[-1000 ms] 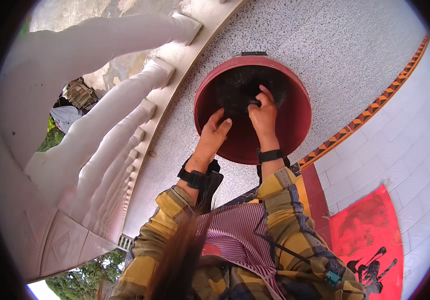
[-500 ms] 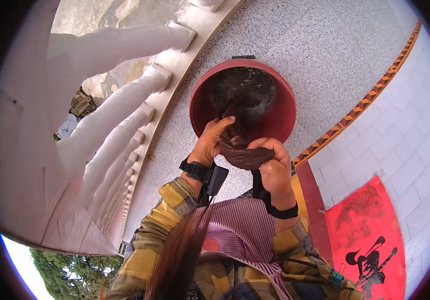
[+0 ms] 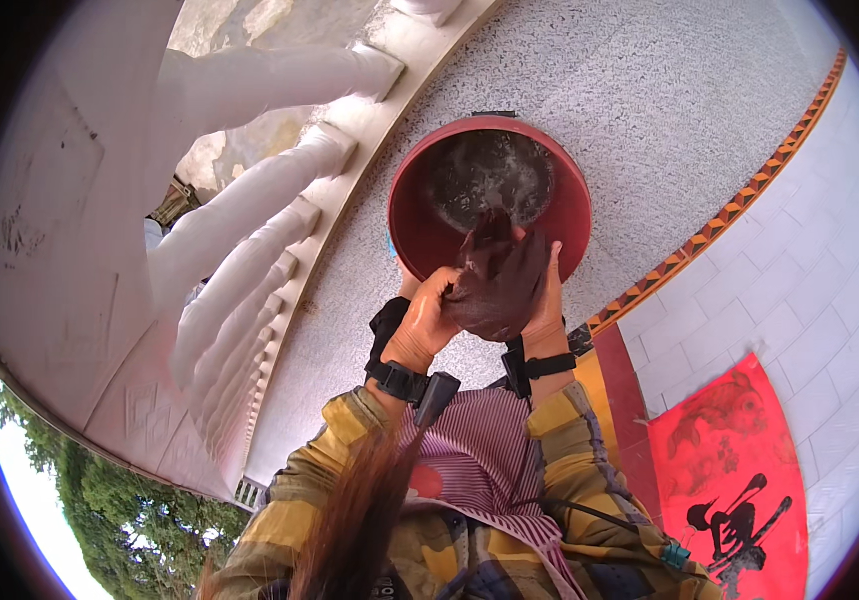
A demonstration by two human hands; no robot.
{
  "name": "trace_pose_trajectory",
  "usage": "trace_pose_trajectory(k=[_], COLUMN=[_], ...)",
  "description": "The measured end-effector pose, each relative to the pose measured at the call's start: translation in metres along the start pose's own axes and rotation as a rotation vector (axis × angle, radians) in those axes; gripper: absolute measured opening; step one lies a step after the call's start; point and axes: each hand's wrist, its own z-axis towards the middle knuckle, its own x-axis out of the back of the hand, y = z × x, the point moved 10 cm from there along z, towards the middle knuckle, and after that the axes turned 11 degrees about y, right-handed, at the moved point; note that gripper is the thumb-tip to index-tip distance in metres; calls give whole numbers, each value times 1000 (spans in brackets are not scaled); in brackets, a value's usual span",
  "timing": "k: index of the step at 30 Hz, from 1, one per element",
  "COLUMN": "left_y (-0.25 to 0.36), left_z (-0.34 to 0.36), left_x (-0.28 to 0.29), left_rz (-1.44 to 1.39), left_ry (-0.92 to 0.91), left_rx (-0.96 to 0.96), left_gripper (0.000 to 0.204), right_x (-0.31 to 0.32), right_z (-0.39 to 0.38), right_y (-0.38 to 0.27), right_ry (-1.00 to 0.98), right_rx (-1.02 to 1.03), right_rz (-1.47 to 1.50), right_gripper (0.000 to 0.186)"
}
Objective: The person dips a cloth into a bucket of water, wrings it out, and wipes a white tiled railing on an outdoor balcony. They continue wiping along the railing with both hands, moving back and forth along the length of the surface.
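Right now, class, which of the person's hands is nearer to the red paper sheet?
Right: the right hand is above and left of the red paper sheet in the picture. The left hand, on the other side of the dark cloth, is farther left.

Plaid shirt (image 3: pixel 300 482) in yellow, brown and grey, turned-back cuffs (image 3: pixel 353 420), purple-and-white striped apron (image 3: pixel 485 440), rounded red patch (image 3: pixel 427 481), black wrist straps (image 3: pixel 397 380), dark blocky device (image 3: pixel 438 396) at the left, thin black cable (image 3: pixel 590 508), teal clip (image 3: pixel 675 553)

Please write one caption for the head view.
Both hands hold a bunched, dark brown cloth at a red bucket's rim.
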Motion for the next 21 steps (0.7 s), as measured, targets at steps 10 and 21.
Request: trace_pose_trajectory(k=[10, 21], left_y=[17, 11], left_z=[29, 64], left_x=[-6, 11], left_rz=[532, 1462], left_ry=[221, 196], left_rx=[221, 40], left_gripper=[89, 90], right_x=[-34, -55], right_z=[43, 74], right_y=[-35, -40], right_ry=[152, 10], right_rx=[395, 664], right_rz=[-846, -1700], right_gripper=[13, 19])
